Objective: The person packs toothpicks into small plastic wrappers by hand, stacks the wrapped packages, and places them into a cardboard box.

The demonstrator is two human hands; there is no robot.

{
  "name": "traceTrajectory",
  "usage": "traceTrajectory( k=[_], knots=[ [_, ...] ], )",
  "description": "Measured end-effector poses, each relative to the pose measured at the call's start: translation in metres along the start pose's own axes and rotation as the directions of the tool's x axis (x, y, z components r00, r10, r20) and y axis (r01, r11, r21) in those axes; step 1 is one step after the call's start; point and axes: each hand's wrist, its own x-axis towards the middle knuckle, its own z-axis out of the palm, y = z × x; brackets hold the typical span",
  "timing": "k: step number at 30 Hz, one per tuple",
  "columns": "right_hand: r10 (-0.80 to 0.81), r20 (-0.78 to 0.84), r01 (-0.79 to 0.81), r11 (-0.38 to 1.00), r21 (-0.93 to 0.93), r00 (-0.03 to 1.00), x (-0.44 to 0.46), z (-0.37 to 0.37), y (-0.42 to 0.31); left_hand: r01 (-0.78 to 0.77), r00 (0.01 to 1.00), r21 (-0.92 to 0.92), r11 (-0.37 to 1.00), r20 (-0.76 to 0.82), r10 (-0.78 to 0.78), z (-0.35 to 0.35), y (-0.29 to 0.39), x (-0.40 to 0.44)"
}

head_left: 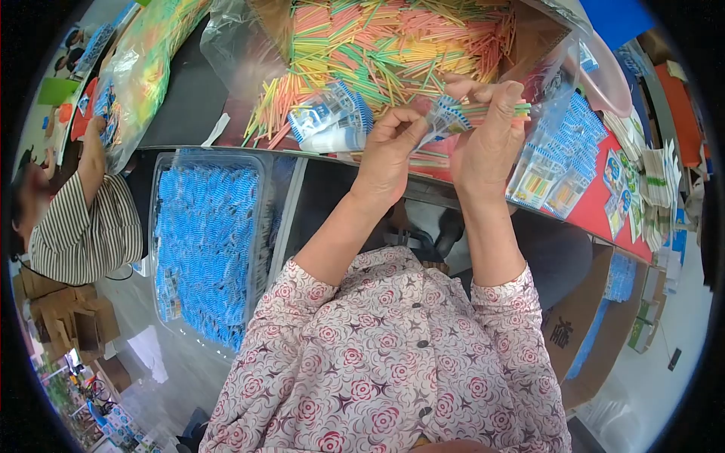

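Observation:
My left hand pinches the edge of a small clear packet with blue striped ends. My right hand is closed round several coloured sticks, whose ends stick out past its fingers on the right; the packet's other side lies against this hand. Behind both hands, a large heap of pink, yellow and green sticks fills an open box. More blue-edged packets rest just left of my left hand. Filled packets overlap on the red surface to the right of my right hand.
A clear tub of blue packets stands below the table edge at left. A person in a striped shirt works at far left. Printed cards and a pink basin are at right, above a cardboard box.

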Motion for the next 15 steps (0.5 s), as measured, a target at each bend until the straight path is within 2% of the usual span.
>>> traceTrajectory(
  k=[2,5,6,9,10,13,15],
  knots=[
    [0.016,0.02,-0.015,1.0,-0.003,1.0,0.0,-0.002,0.002,-0.023,1.0,0.032,0.999,-0.005,0.024,0.006,0.003,-0.001],
    [0.138,0.139,-0.112,0.977,-0.181,0.981,0.005,-0.007,0.012,-0.069,0.997,0.098,0.993,-0.014,0.071,0.009,0.005,-0.002],
    [0.139,0.139,-0.113,0.977,-0.18,0.98,0.008,-0.008,0.011,-0.098,0.995,0.109,0.989,0.0,0.099,0.005,0.003,0.001],
    [0.391,0.236,-0.261,0.86,-0.439,0.89,0.019,-0.012,0.001,-0.154,0.988,0.127,0.98,0.03,0.151,-0.003,-0.001,0.009],
    [0.391,0.237,-0.261,0.859,-0.44,0.889,0.021,-0.014,0.0,-0.134,0.991,0.106,0.985,0.007,0.134,-0.003,-0.001,0.011],
    [0.443,0.068,-0.397,0.853,-0.338,0.894,0.025,-0.018,-0.002,-0.099,0.994,0.066,0.993,-0.042,0.102,-0.003,-0.001,0.018],
    [0.454,0.102,-0.383,0.836,-0.392,0.885,0.022,-0.022,-0.004,-0.194,0.981,0.096,0.976,0.002,0.194,0.0,0.002,0.025]
  ],
)
